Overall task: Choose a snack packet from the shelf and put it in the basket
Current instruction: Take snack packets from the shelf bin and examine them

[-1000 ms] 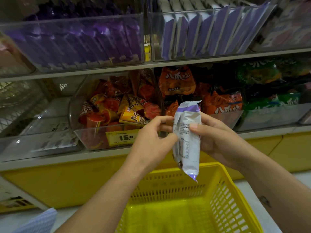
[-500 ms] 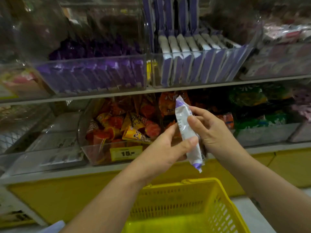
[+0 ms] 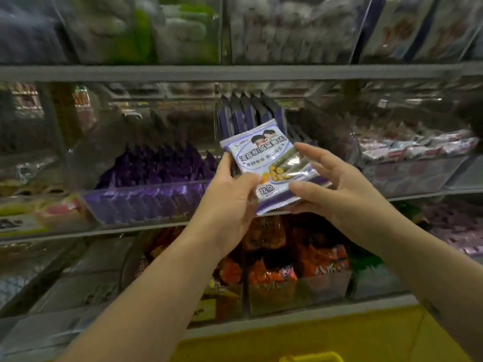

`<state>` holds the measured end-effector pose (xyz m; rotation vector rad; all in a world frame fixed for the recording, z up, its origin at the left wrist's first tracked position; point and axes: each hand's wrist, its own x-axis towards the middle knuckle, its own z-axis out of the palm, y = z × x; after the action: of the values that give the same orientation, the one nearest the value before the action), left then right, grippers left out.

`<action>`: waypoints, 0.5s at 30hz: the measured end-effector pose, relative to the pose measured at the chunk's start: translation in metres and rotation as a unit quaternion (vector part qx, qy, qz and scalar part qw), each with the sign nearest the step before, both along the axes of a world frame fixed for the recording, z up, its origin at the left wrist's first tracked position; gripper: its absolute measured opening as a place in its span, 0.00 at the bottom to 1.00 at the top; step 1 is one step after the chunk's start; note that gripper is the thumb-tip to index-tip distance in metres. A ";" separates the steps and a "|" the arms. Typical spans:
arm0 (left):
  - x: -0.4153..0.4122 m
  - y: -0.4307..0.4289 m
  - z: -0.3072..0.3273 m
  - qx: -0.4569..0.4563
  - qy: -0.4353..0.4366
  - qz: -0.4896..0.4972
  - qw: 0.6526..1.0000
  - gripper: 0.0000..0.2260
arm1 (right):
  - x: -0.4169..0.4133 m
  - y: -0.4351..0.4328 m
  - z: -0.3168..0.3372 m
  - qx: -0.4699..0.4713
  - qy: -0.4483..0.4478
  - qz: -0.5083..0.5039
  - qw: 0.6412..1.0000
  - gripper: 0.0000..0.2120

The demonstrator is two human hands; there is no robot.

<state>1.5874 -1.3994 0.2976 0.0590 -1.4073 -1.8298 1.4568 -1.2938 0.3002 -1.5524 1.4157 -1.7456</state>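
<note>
The snack packet is held up, face to the camera, in front of the shelf between both hands. The left hand pinches its left edge, and the right hand has its thumb on the lower right corner, upper fingers spread. The yellow basket sits well below, only its rim showing.

The snack packet has been turned front-face up and raised before the shelf, both hands higher.

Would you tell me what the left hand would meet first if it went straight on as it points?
Likely the upright purple packets on the shelf behind: the left hand, gripping the snack packet, points up towards them. Depth is unclear.
</note>
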 end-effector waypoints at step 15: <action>0.003 -0.064 0.055 -0.450 -0.335 0.371 0.740 0.08 | -0.031 -0.044 0.079 -0.028 0.150 -0.137 0.979 0.15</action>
<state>1.5900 -1.4630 0.3530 0.7220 -2.1978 -0.3252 1.4260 -1.3383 0.3793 -1.7816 1.8144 -1.7692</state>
